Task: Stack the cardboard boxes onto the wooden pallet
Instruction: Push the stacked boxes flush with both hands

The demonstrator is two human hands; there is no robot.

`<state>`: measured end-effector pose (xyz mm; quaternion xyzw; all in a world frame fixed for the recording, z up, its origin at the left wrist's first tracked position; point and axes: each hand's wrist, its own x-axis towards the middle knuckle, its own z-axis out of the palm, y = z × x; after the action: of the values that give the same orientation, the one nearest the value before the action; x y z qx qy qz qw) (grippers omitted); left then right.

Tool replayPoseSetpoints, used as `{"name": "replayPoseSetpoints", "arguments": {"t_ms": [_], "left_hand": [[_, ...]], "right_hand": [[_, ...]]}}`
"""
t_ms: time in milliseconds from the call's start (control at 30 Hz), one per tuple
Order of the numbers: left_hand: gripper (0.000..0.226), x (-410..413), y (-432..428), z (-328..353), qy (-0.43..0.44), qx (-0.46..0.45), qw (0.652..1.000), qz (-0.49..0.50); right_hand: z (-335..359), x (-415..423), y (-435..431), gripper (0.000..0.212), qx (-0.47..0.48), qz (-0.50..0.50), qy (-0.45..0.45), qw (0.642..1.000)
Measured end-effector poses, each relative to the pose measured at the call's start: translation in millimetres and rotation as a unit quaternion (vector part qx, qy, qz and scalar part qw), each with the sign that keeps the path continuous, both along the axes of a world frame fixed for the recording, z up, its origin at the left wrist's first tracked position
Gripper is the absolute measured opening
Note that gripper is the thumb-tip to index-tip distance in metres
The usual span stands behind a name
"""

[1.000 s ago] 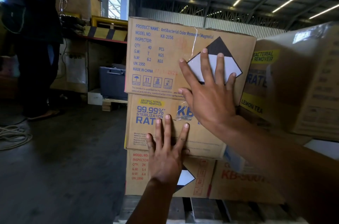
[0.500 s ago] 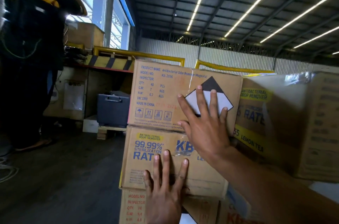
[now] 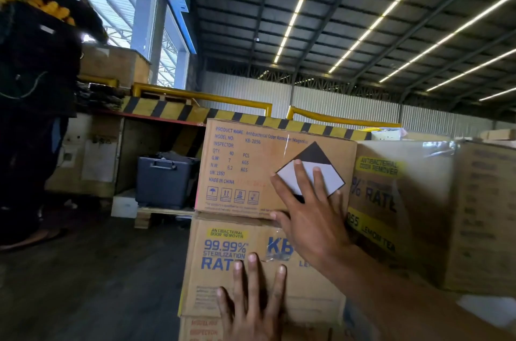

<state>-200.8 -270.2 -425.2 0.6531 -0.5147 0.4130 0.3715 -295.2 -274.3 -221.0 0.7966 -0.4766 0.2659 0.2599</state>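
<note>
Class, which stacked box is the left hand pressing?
The middle box, printed "99.99% sterilization rate"; the left hand lies flat on it, the right hand on the top box.

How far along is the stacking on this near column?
Done: three boxes stand in a column, the top box on the middle box on the bottom box, beside a wrapped neighbouring box. In hand: the right hand presses flat on the top box's face and the left hand on the middle box, apparently squaring them up. Left: I cannot tell; the pallet and any unstacked boxes are out of view.
</note>
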Motion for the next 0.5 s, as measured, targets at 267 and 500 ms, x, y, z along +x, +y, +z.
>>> {"name": "replayPoseSetpoints", "arguments": {"t_ms": [267,500], "left_hand": [[0.069,-24.4,30.0,1.7,0.039,0.008,0.997,-0.073],[0.057,-64.0,71.7,-33.1,0.049,0.192,0.968,-0.152]], "right_hand": [[-24.5,-29.6,68.5,0.064,0.008,-0.002,0.029,1.0],[11.4,-49.5,141.0,0.065,-0.065,0.027,0.009,0.998]]}}
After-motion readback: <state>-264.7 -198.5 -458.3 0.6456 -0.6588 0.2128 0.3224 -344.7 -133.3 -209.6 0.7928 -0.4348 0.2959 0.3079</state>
